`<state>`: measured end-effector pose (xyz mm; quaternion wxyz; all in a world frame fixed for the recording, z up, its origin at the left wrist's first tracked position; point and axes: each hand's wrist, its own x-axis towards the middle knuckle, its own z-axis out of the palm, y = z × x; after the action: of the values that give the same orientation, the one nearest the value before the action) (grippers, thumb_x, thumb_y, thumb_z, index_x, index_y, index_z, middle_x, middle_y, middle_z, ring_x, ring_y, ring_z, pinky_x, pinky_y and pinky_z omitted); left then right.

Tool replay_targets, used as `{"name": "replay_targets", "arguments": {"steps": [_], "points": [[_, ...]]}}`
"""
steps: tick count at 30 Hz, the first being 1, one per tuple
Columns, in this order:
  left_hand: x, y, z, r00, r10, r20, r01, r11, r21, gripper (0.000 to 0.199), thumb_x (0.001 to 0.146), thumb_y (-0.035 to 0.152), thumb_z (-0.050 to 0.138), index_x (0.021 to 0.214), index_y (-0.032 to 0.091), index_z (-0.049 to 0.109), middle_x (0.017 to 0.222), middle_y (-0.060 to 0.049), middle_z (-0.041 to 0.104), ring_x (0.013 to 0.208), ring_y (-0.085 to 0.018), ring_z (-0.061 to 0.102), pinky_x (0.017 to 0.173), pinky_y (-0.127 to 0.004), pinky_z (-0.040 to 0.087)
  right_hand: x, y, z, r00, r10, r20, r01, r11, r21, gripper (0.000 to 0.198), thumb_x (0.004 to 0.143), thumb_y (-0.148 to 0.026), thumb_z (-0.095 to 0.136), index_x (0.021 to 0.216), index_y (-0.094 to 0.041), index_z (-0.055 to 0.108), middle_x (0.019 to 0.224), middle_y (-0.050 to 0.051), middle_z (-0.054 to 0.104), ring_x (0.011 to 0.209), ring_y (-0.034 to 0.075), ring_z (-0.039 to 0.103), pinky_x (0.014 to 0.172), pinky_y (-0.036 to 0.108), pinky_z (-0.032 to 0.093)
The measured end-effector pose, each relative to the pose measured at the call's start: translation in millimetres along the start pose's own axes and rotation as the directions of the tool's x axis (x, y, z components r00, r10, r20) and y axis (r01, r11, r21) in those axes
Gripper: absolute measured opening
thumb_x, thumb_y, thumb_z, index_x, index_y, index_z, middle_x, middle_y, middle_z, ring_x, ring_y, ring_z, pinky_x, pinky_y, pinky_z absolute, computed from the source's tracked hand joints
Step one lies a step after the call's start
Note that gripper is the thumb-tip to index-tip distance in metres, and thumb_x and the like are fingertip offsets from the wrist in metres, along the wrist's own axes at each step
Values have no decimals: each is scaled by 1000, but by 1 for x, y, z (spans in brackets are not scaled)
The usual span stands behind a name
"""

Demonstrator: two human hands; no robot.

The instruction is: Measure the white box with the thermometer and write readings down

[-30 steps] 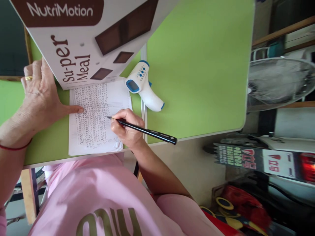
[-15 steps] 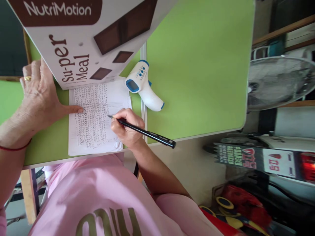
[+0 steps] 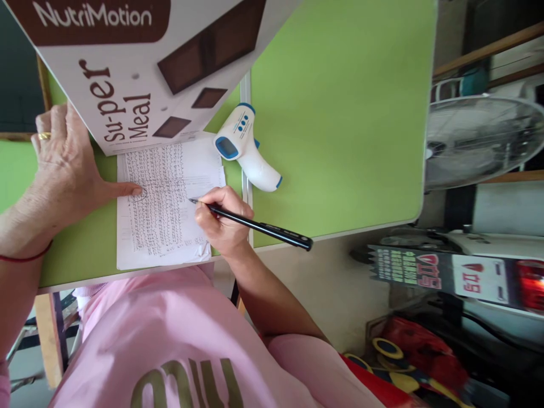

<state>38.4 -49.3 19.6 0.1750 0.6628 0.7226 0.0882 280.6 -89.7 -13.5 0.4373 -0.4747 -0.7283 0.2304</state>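
Fingers (image 3: 205,220) hold pen (image 3: 267,228) over paper (image 3: 196,170) near carton, contents hidden (image 3: 127,56).

So we've got our green table (image 3: 340,124) with papers (image 3: 159,198), a thermometer (image 3: 247,150), a box (image 3: 140,73) and a dark board (image 3: 17,73) sitting on it.

The green table (image 3: 340,124) and caged fan (image 3: 480,141) suggest a home.

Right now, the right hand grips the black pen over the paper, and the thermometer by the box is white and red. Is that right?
Not quite: in the head view, the thermometer by the box is white with blue, not red. The right hand grips the black pen over the paper.
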Motion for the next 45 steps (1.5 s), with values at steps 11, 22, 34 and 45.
{"name": "replay_targets", "arguments": {"steps": [11, 22, 34, 45], "points": [[0, 7, -6, 998, -37, 50, 36, 999, 19, 140, 33, 45, 96, 145, -1, 26, 148, -27, 33, 136, -49, 29, 116, -59, 19, 2, 0, 0, 999, -46, 18, 46, 999, -10, 15, 81, -15, 58, 73, -23, 48, 57, -8, 49, 48, 7, 45, 47, 21, 40], [2, -3, 0, 1000, -16, 25, 16, 1000, -23, 142, 30, 55, 95, 144, 2, 29, 146, -25, 32, 135, -54, 23, 114, -69, 10, 0, 1, -1, 1000, 2, 9, -3, 999, 43, 13, 84, -18, 59, 75, -22, 51, 56, -9, 46, 46, 6, 43, 47, 20, 39], [-2, 2, -5, 999, -12, 30, 13, 999, -51, 133, 40, 47, 97, 145, 0, 29, 148, -29, 32, 138, -53, 24, 116, -65, 12, 2, 0, 0, 999, -29, 21, 30, 997, -66, 14, 85, -21, 57, 73, -23, 50, 56, -8, 51, 47, 7, 47, 48, 21, 42], [-3, 4, -7, 1000, -7, 23, 7, 1000, -18, 138, 39, 48, 96, 149, 3, 26, 148, -27, 33, 133, -49, 31, 114, -66, 19, -1, 4, -8, 995, -39, -96, 43, 999, 33, 2, 89, -22, 58, 87, -23, 58, 69, -5, 57, 53, 8, 50, 50, 22, 43]]}}
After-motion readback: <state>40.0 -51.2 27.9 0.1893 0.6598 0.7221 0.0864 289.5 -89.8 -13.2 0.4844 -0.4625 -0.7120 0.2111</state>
